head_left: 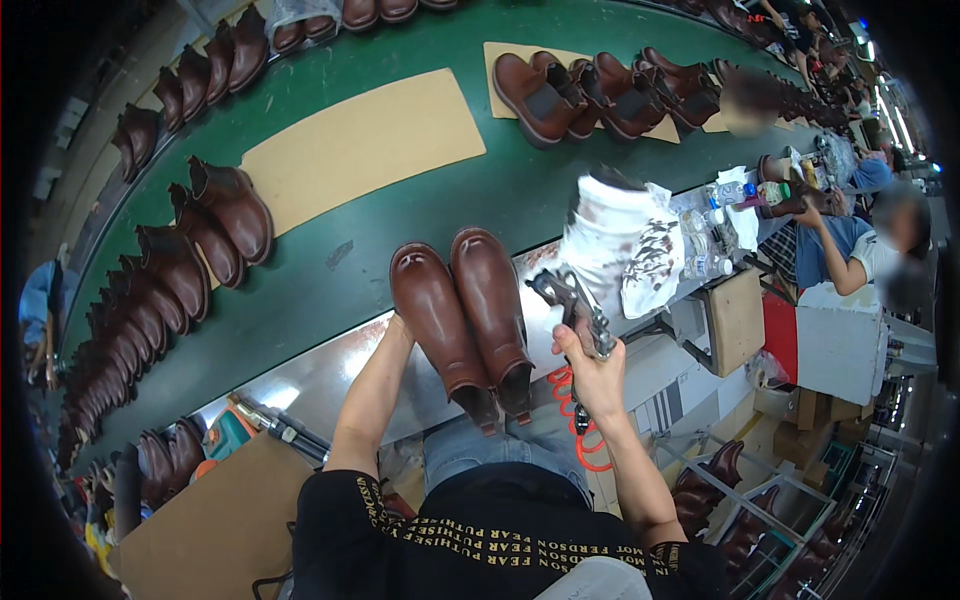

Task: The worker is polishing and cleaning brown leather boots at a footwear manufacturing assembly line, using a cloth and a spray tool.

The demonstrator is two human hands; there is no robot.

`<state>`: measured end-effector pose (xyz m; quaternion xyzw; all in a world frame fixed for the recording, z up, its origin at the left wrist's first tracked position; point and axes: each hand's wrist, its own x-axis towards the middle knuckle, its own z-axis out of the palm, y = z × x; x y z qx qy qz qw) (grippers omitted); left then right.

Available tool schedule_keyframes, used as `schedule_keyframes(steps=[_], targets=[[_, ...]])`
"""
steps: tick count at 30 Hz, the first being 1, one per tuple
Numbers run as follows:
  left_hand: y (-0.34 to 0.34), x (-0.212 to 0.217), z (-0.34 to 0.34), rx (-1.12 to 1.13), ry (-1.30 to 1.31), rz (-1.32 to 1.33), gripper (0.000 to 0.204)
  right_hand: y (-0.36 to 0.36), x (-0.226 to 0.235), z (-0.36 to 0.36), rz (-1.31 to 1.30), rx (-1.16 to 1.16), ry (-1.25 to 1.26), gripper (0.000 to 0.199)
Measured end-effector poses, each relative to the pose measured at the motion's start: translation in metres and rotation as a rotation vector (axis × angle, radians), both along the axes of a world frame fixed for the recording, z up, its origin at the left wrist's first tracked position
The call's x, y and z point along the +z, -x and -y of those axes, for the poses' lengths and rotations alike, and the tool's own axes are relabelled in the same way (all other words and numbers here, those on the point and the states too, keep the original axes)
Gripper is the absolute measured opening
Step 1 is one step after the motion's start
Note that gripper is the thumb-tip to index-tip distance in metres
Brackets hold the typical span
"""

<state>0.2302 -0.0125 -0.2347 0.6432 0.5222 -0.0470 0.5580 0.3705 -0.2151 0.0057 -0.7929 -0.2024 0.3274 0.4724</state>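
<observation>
A pair of glossy brown ankle boots is in front of me, side by side, toes pointing away and shafts toward my lap. My left hand reaches under the left boot and holds the pair from below; its fingers are hidden by the leather. To the right of the boots, my right hand is closed around a metal spray gun, its head tilted up and to the left. A red coiled hose hangs below that hand. Just beyond the gun lies a white cloth with dark stains.
A green bench surface carries rows of brown boots at left and more boots at the far right. Between them lies a tan board. Plastic bottles stand at right, near a seated co-worker.
</observation>
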Motion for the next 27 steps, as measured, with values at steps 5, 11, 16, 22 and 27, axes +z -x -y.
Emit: schedule_keyframes(steps=[5, 11, 16, 22, 27], targets=[[-0.011, 0.019, 0.0, -0.124, -0.147, 0.02, 0.017, -0.008, -0.007, 0.034, -0.041, -0.157, 0.014, 0.023], [0.008, 0.024, 0.048, -0.327, -0.425, 0.168, 0.017, -0.074, -0.099, 0.03, 0.225, -0.08, 0.021, 0.036], [0.004, 0.03, 0.042, -0.327, -0.571, 0.136, 0.016, -0.104, -0.164, 0.051, 0.18, -0.147, 0.058, 0.031], [0.072, -0.012, 0.044, 0.579, -0.306, 0.332, 0.014, -0.031, -0.129, 0.037, 0.77, -0.027, -0.179, 0.039], [0.058, 0.021, 0.127, 0.907, 0.474, 0.629, 0.025, -0.001, -0.222, 0.017, 0.087, 0.081, -0.089, 0.053]])
